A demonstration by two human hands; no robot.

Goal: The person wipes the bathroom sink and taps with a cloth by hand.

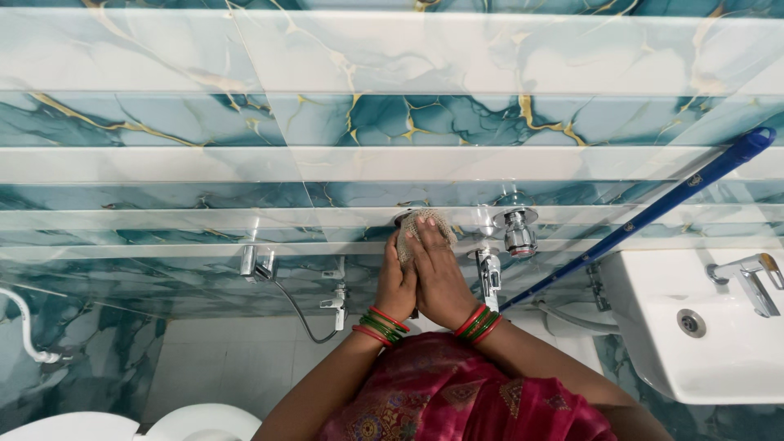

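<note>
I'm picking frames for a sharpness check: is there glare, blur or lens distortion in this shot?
Head view: glossy wall tiles show soft reflections and pale glare bands; straight tile lines bow slightly, a wide-lens effect; both hands, left hand and right hand, on the scrubber look sharp; chrome tap carries bright highlights; lighting even, shadows faint.

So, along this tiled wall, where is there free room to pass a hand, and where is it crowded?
Free: the tiled wall above the taps, and the stretch left of the chrome bracket. Crowded: both hands, left hand and right hand, press a mesh scrubber on one fitting, close beside the chrome valve, a smaller tap and the blue handle leaning by the basin.
</note>
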